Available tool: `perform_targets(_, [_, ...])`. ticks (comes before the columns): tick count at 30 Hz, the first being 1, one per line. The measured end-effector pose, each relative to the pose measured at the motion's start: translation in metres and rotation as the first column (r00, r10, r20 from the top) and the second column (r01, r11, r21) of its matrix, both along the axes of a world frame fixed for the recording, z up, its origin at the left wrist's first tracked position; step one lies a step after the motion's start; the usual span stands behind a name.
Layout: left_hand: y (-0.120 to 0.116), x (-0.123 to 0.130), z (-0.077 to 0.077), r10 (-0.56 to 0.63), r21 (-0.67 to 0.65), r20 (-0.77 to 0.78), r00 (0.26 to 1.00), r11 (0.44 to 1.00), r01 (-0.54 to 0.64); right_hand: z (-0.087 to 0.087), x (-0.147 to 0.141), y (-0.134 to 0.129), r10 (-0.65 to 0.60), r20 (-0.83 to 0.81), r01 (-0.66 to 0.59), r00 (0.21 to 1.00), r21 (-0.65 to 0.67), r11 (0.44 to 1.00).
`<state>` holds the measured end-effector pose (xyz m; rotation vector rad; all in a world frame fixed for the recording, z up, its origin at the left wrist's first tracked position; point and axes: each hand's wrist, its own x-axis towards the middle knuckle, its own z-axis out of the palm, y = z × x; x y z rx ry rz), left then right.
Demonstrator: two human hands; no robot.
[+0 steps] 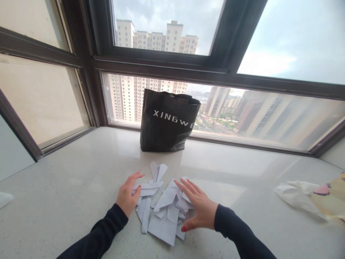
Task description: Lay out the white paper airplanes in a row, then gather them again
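Observation:
A loose pile of folded white paper pieces (164, 223) lies on the pale speckled sill (88, 187). At the pile's left edge is my left hand (129, 194), fingers apart and curved around the ends of some folded strips (147, 189). My right hand (198, 207) rests at or just over the right side of the pile, its fingers spread and thumb apart. Neither hand grips anything. Two rounded paper tips (158, 171) stick out at the far end of the pile. Contact between fingers and paper is hard to tell.
Behind the papers a black bag (168, 122) with white letters stands upright near the dark window frame (161, 64). A crumpled whitish bag (302, 198) with a printed picture lies at the right. Something white (4, 199) is at the left edge.

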<state>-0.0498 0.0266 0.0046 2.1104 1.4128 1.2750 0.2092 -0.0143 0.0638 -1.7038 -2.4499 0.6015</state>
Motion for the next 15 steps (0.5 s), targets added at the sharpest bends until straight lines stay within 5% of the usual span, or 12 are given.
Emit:
perform_targets(3, [-0.003, 0.006, -0.005, -0.099, -0.017, -0.059, 0.993, 0.995, 0.098, -0.003, -0.019, -0.007, 0.05, 0.063, -0.047, 0.997, -0.052, 0.998])
perform_targets(7, [-0.01, 0.013, -0.003, -0.221, -0.025, -0.004, 0.975, 0.975, 0.221, -0.008, -0.035, -0.007, 0.077, 0.096, -0.083, 0.992, 0.069, 0.994])
perform_targets(11, [-0.014, 0.016, 0.004, -0.212, -0.014, 0.102, 0.972, 0.977, 0.215, -0.011, -0.039, -0.001, 0.035, 0.132, -0.056, 0.991, 0.156, 0.986])
perform_targets(15, [-0.012, 0.013, 0.009, -0.162, -0.035, 0.211, 0.964, 0.984, 0.173, -0.004, -0.031, 0.004, -0.05, -0.019, 0.053, 0.999, 0.253, 0.966])
